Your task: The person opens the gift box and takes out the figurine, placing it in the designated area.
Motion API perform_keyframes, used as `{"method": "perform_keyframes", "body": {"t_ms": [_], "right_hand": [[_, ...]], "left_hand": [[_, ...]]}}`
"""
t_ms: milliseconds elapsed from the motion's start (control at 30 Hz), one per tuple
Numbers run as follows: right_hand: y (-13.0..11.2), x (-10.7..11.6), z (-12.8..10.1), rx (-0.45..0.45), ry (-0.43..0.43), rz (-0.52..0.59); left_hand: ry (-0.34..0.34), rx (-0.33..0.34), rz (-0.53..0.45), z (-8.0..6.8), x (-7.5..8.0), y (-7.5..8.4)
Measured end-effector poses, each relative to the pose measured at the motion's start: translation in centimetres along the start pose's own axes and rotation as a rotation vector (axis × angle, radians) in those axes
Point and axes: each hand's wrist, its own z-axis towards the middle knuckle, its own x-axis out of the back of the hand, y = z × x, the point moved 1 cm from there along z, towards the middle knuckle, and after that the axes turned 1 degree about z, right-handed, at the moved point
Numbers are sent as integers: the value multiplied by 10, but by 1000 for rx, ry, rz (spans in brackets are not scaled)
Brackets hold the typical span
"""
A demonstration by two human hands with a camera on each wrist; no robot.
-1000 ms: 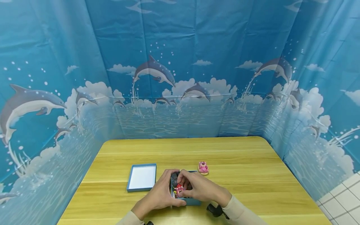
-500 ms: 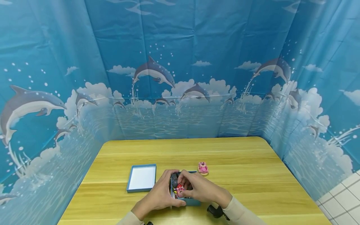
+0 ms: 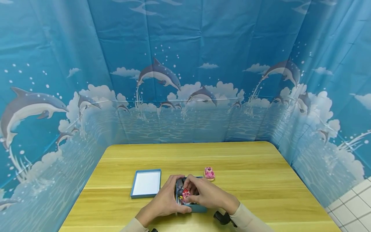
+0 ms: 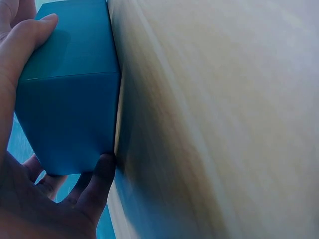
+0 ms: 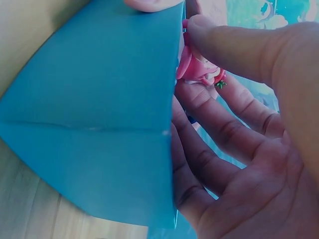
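My left hand [image 3: 165,198] grips a blue box [image 3: 198,208], its thumb on the near wall and its fingers round the far left corner. In the left wrist view the box [image 4: 70,119] sits on the table with fingertips along its side. A small pink toy figure with a red top [image 3: 185,195] is pinched between thumb and fingers of my right hand [image 3: 211,193], at the box's opening. The right wrist view shows this figure [image 5: 197,69] at the rim, with red and green detail. Grey figures [image 3: 179,185] lie inside the box; the rest of its contents is hidden.
A shallow blue-rimmed box lid [image 3: 147,183], white inside, lies left of the hands. Just beyond the box stands a pink bear figure [image 3: 209,173]. The wooden table [image 3: 246,174] is bounded by a dolphin-print curtain [image 3: 185,122].
The right hand has shifted very slightly to the right, and the pink figure in its fingers has turned a little. The left hand and box have stayed in place.
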Motion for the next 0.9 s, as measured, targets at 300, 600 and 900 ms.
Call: {"method": "perform_keyframes", "body": {"t_ms": [300, 600, 900], "right_hand": [[-3, 3, 0, 2, 7, 6], [-5, 8, 0, 8, 5, 8], [-4, 10, 1, 15, 18, -3]], "left_hand": [[5, -4, 8, 0, 0, 0], [-1, -2, 3, 0, 1, 0], [-8, 0, -6, 0, 1, -1]]}}
